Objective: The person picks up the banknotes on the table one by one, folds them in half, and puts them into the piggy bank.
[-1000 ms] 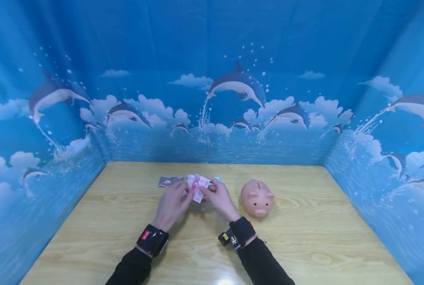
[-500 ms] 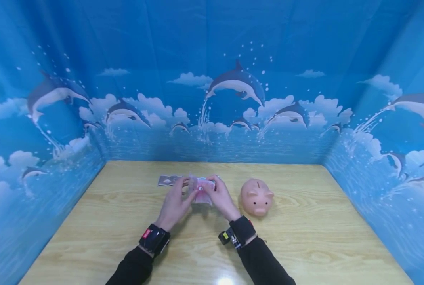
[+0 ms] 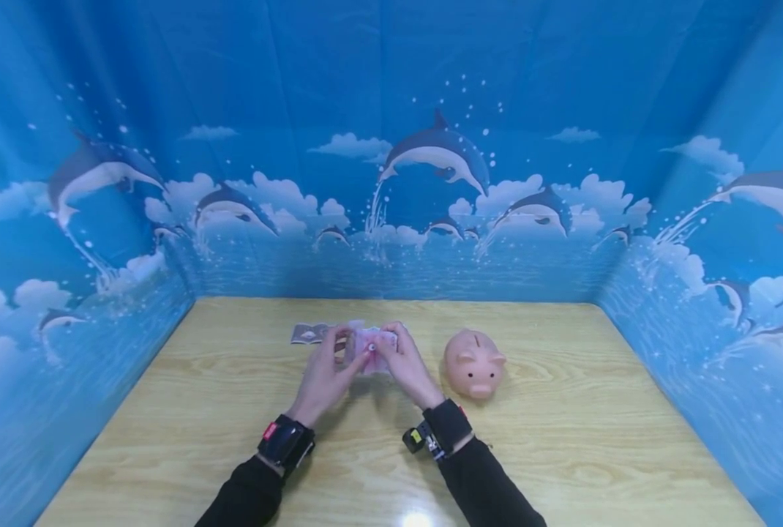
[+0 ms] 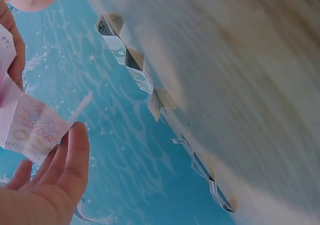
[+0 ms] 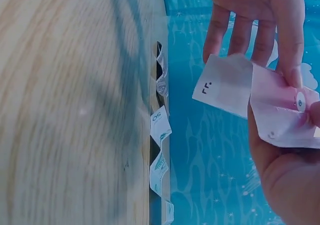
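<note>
Both hands hold a pink banknote (image 3: 373, 355) folded with creases, a small white disc with a dark centre (image 5: 300, 101) at its middle. My left hand (image 3: 322, 380) pinches the left side, its thumb near the disc; in the left wrist view its fingers (image 4: 75, 155) lie along a printed flap of the note. From the other side, my right hand (image 3: 410, 369) grips the note between thumb and fingers. Behind the hands, a grey-brown zigzag-folded banknote (image 3: 306, 334) stands on the table. A teal-printed zigzag-folded banknote (image 5: 160, 127) stands beside it, mostly hidden in the head view.
A pink piggy bank (image 3: 475, 366) with a slot on top stands right of my right hand. The wood-grain table (image 3: 563, 424) ends at a blue dolphin-print curtain (image 3: 391, 263) at the back and both sides.
The pink banknote goes from a spread, cross-like shape to a squarer one, with a flap raised at its left. It shifts slightly right, and my left fingers have changed their hold.
</note>
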The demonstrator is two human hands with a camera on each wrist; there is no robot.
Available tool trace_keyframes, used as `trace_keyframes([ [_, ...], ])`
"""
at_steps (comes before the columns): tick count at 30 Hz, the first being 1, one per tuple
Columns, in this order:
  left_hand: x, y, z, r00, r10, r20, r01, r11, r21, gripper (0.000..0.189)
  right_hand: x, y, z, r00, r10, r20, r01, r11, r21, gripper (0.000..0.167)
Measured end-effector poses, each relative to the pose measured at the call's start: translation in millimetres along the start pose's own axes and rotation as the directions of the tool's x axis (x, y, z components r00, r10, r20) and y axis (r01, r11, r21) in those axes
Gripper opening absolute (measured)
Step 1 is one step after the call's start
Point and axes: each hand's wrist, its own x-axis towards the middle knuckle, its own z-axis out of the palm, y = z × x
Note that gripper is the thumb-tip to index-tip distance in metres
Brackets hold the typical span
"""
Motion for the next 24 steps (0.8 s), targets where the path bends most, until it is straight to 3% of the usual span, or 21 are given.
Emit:
trace_keyframes([
  [5, 3.0, -0.8, -3.3, 0.998, -0.062, -0.024, 0.061, 0.997, -0.052, 0.076, 0.5, -4, 0, 0.999, -0.028, -0.042, 0.029, 1.000, 0.012, 0.021],
  [13, 6.9, -8.3, -13.5, 0.979, -0.202, 0.033, 0.203, 0.977, -0.058, 0.094, -10.5, -31, 0, 0.998, -0.016, -0.054, 0.016, 1.000, -0.002, 0.020],
  [20, 6.7, -8.0, -13.7, 0.975, -0.220, -0.003, 0.220, 0.973, -0.073, 0.072, -11.9, -32, 0, 0.999, 0.027, -0.034, -0.027, 0.999, -0.023, 0.027],
  [24, 5.2, -2.8, -14.4, 0.965, -0.260, 0.002, 0.257, 0.952, -0.165, 0.056, -11.0, -31, -1, 0.998, 0.019, -0.052, -0.021, 0.999, -0.039, 0.026],
])
